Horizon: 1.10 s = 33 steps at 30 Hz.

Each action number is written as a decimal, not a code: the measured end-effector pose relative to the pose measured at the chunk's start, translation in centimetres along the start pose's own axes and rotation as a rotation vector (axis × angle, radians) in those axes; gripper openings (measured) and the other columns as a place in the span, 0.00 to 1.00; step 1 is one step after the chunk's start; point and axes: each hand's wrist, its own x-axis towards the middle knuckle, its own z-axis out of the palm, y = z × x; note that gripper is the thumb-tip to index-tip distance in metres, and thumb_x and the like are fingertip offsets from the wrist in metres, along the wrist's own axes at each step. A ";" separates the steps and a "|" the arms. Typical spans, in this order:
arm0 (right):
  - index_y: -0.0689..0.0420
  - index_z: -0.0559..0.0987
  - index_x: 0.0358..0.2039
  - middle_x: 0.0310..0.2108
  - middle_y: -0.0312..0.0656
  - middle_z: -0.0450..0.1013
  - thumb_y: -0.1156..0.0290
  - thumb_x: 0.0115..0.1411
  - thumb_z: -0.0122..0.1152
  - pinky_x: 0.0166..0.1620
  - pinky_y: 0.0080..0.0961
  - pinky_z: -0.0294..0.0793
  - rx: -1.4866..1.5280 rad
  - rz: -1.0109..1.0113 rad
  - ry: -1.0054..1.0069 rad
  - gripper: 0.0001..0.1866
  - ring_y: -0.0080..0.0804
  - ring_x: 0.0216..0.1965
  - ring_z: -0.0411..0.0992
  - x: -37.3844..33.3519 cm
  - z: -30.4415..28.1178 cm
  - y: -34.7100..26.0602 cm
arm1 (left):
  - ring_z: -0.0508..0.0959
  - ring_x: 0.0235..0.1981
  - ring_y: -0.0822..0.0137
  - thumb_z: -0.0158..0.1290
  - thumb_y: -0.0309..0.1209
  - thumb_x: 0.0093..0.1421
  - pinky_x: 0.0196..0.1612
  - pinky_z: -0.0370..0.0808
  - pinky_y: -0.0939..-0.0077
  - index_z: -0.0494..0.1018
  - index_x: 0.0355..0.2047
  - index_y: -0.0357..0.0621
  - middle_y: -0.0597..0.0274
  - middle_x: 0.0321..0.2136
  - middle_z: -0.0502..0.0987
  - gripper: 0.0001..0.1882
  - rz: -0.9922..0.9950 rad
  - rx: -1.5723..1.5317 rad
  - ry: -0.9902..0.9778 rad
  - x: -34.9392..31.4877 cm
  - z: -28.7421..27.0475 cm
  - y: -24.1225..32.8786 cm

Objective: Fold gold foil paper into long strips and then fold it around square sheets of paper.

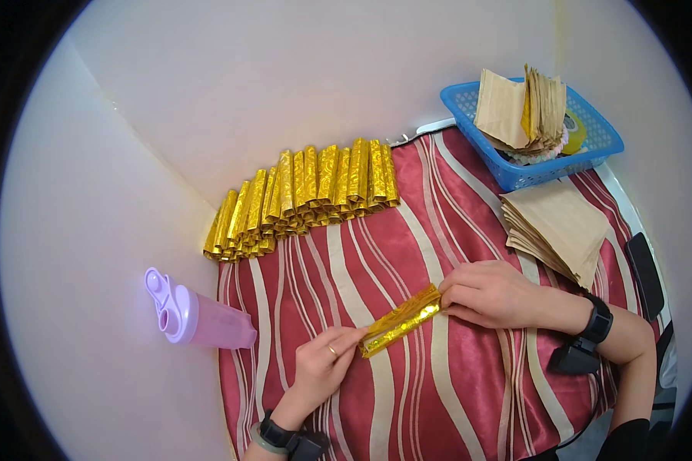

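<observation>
Between my two hands a folded strip of shiny gold foil paper (400, 321) lies slantwise, low over the striped cloth. My left hand (324, 366), with a ring on one finger, pinches its lower left end. At the upper right end, my right hand (490, 295) grips the strip with its fingers closed; part of that end is hidden behind the fingertips. A pile of similar rolled gold foil tubes (307, 188) is stacked in rows farther off, against the wall.
A lilac shaker bottle (211, 319) leans at the left. Far right, a blue plastic basket (515, 175) holds brown paper sheets (507, 107) and a tape roll. Nearer lie a stack of brown paper (561, 223) and a black phone (644, 275). Red striped cloth (469, 399) covers the table.
</observation>
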 end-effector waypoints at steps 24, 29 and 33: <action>0.57 0.74 0.30 0.29 0.39 0.69 0.69 0.53 0.63 0.34 0.31 0.73 0.147 -0.025 -0.119 0.08 0.37 0.32 0.70 -0.2 0.1 -0.6 | 0.75 0.25 0.72 0.64 0.29 0.47 0.21 0.70 0.80 0.77 0.30 0.46 0.69 0.27 0.74 0.10 0.368 0.240 -0.119 -1.5 0.5 2.0; 0.58 0.73 0.29 0.28 0.39 0.68 0.70 0.54 0.63 0.32 0.31 0.73 0.102 -0.110 -0.124 0.08 0.36 0.31 0.70 -0.5 0.0 -0.5 | 0.77 0.26 0.67 0.65 0.27 0.47 0.24 0.75 0.77 0.77 0.31 0.45 0.66 0.27 0.75 0.11 0.278 0.344 -0.127 -1.9 0.5 3.0; 0.57 0.72 0.28 0.26 0.38 0.66 0.71 0.50 0.60 0.30 0.26 0.73 -0.047 -0.212 -0.122 0.07 0.32 0.30 0.70 -0.4 0.1 -0.7 | 0.75 0.26 0.71 0.64 0.28 0.48 0.21 0.71 0.80 0.76 0.31 0.45 0.68 0.29 0.74 0.10 0.224 0.373 -0.092 -2.2 0.9 3.1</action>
